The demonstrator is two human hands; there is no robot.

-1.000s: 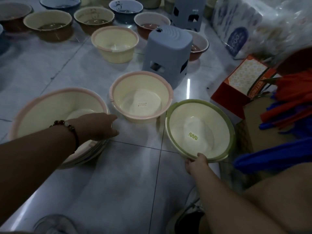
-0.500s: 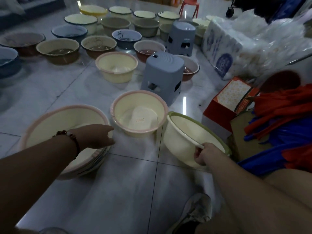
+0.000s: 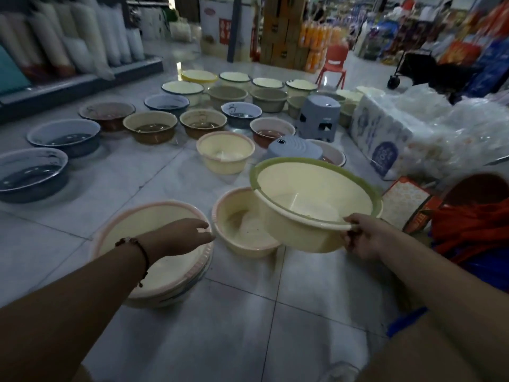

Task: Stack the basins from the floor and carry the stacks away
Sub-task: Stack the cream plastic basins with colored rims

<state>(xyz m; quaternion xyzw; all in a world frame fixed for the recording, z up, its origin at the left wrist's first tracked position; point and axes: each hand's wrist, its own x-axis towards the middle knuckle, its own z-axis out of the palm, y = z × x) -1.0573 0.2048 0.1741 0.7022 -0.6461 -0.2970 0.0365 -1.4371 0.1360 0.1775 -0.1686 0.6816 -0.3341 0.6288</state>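
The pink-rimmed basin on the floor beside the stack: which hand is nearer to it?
Left. The left hand rests on the stack, just beside the pink-rimmed basin. The right hand is further off to its right, gripping the lifted green-rimmed basin.

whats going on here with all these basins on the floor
A person is gathering up basins in a shop aisle. Their right hand grips the near rim of a green-rimmed basin and holds it tilted in the air above a pink-rimmed basin on the floor. Their left hand rests on the rim of a stack of basins beside it. Many more basins sit on the floor beyond, some holding dark water.
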